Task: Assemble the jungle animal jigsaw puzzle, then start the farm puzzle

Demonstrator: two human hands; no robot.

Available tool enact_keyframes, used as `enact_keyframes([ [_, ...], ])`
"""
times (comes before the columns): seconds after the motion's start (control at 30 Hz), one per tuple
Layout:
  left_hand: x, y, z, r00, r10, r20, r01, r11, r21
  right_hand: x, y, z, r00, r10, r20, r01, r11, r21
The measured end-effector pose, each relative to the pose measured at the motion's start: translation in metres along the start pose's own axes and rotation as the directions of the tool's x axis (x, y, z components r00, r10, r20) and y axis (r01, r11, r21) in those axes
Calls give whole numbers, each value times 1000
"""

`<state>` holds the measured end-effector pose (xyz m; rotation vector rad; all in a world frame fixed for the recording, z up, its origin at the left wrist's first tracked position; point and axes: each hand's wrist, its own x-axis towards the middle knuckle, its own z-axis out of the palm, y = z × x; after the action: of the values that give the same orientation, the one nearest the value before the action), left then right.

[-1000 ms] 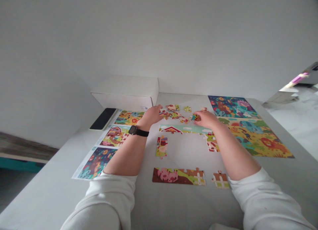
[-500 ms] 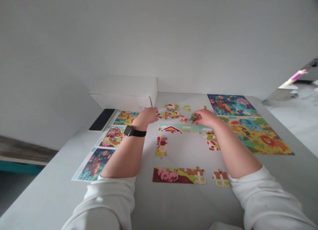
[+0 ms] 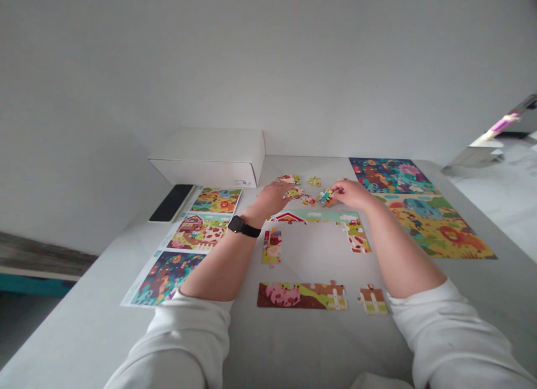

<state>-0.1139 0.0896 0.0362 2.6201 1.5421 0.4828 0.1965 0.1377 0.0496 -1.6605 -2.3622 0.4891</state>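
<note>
My right hand [image 3: 351,193] pinches a small colourful puzzle piece [image 3: 325,196] just above the far strip of a partly built farm puzzle [image 3: 312,216]. My left hand [image 3: 273,196], with a black watch [image 3: 243,226] on the wrist, rests curled at a heap of loose pieces [image 3: 296,187]; what its fingers hold is hidden. Joined sections lie nearer me: a left bit [image 3: 272,247], a right bit [image 3: 356,238], a bottom strip [image 3: 302,295] and a small fence bit [image 3: 371,300].
A white box [image 3: 210,153] stands at the back left, a black phone [image 3: 172,202] beside it. A sheet of reference pictures [image 3: 184,246] lies left. Two finished puzzles [image 3: 423,210] lie right. The white table [image 3: 84,316] ends at a wall.
My left hand slid right from the box side toward the middle of the loose pieces. My right hand lifted its piece slightly and moved a little farther back.
</note>
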Motion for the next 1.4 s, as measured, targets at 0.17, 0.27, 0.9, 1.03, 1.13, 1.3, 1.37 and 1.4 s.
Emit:
enact_keyframes([
  [0.17, 3, -1, 21, 994, 67, 84, -69, 997, 22, 1, 9, -8, 997, 52, -61, -46, 994, 95],
  [0.27, 2, -6, 19, 995, 41, 96, -47, 997, 68, 1, 12, -12, 993, 56, -108, -47, 995, 83],
  [0.9, -6, -3, -6, 964, -260, 63, 251, 960, 124, 1, 18, -19, 968, 172, -182, -155, 982, 104],
  [1.03, -7, -8, -8, 965, -251, 77, 240, 962, 128, 1, 19, -23, 967, 192, -170, -177, 979, 102],
  [1.13, -6, -12, -2, 974, -218, 64, 208, 968, 139, 1, 21, -24, 964, 208, -164, -201, 978, 59],
  [1.3, -4, -17, 5, 978, -194, 82, 180, 972, 150, 1, 23, -23, 961, 233, -151, -239, 971, -21],
  [1.37, -3, -17, 4, 976, -202, 83, 188, 971, 151, 0, 23, -24, 958, 248, -144, -256, 966, -39],
  [1.4, -3, -17, 3, 974, -209, 83, 195, 969, 153, 0, 23, -25, 957, 253, -140, -262, 964, -44],
])
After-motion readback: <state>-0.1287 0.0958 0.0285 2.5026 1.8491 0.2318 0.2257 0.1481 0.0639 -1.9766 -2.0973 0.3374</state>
